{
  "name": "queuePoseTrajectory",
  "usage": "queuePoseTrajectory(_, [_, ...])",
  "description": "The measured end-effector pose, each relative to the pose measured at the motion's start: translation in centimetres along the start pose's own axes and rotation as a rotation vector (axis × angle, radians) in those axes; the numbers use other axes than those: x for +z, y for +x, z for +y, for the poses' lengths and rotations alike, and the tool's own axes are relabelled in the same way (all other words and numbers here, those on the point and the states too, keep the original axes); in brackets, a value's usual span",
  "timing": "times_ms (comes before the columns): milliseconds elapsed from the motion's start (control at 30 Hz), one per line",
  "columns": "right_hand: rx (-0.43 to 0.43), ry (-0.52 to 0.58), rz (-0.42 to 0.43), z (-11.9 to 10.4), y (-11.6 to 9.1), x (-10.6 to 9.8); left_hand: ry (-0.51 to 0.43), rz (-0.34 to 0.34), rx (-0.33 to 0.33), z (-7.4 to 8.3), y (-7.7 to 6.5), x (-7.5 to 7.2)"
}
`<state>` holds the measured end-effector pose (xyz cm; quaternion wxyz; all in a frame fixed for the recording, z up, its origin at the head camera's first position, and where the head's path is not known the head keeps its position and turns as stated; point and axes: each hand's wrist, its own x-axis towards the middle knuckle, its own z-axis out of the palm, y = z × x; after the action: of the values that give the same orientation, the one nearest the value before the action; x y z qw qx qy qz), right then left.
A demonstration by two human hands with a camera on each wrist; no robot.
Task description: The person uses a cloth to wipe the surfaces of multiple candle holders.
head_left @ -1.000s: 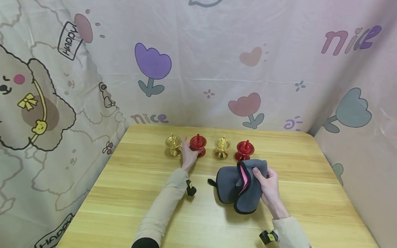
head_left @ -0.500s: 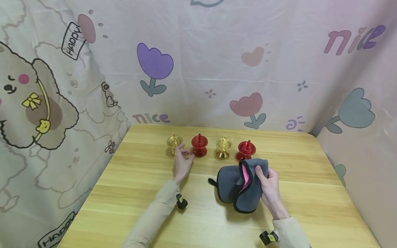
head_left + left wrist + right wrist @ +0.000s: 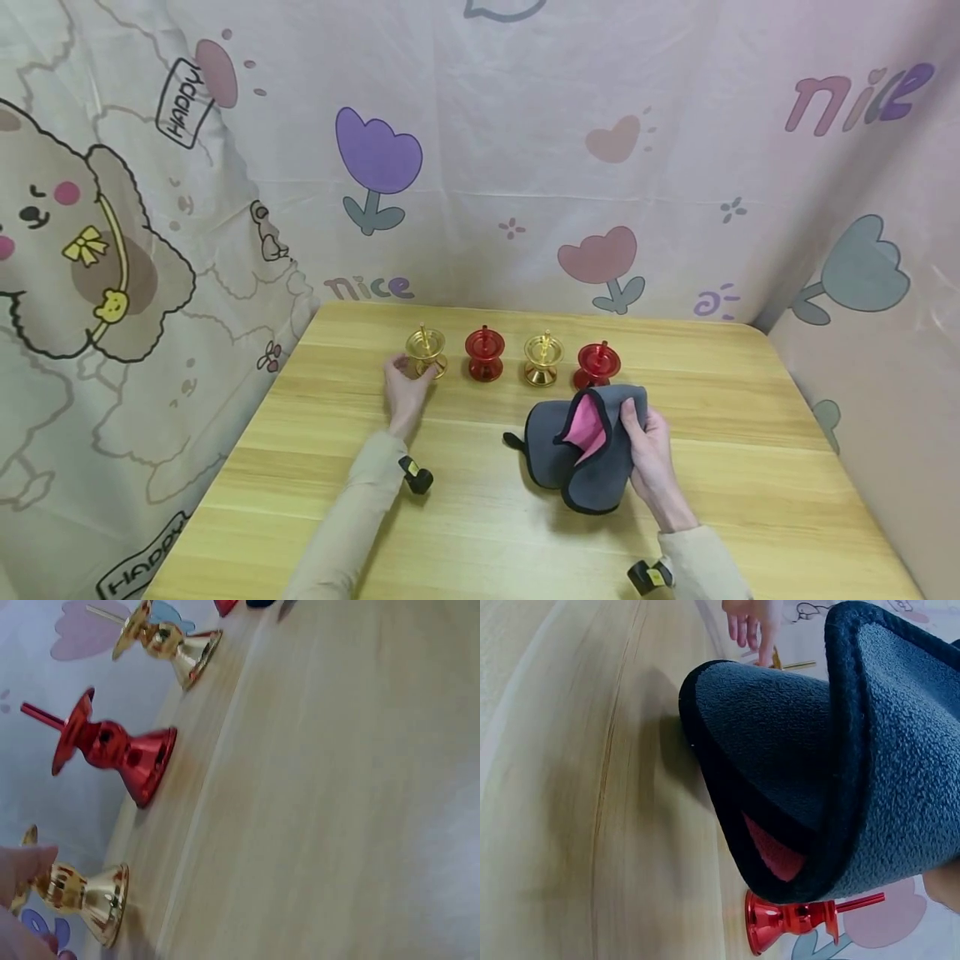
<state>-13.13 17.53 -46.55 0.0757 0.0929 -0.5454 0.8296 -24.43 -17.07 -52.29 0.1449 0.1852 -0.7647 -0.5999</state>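
Observation:
My left hand (image 3: 407, 393) is at the leftmost gold candle holder (image 3: 425, 344), thumb on its near right side and fingers beside its left. In the left wrist view the thumb (image 3: 34, 862) overlaps the holder's upper stem; the holder's base (image 3: 106, 904) stands on the table. Whether the fingers meet the stem is hidden. My right hand (image 3: 651, 450) grips a folded grey cloth (image 3: 551, 446) with black edging and a pink inside, held above the table. The cloth fills much of the right wrist view, where a red candle holder (image 3: 780, 919) shows behind it.
Along the back of the wooden table (image 3: 480, 517) the holders stand in a row: a red candle holder (image 3: 485, 350), another gold candle holder (image 3: 543, 354) and a second red candle holder (image 3: 597, 360), partly behind the cloth. A printed curtain (image 3: 487, 167) hangs behind.
My left hand has left the red holder second from left and moved left to the gold one. The right hand stays nearly still; the cloth's fold has spread, showing more pink.

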Motion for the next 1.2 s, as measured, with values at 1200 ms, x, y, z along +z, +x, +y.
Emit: queuePoseTrajectory(1200, [-0.6, -0.24, -0.342, -1.7, 2.9, -0.2, -0.117, -0.491, 0.418, 7.4, -8.0, -1.1])
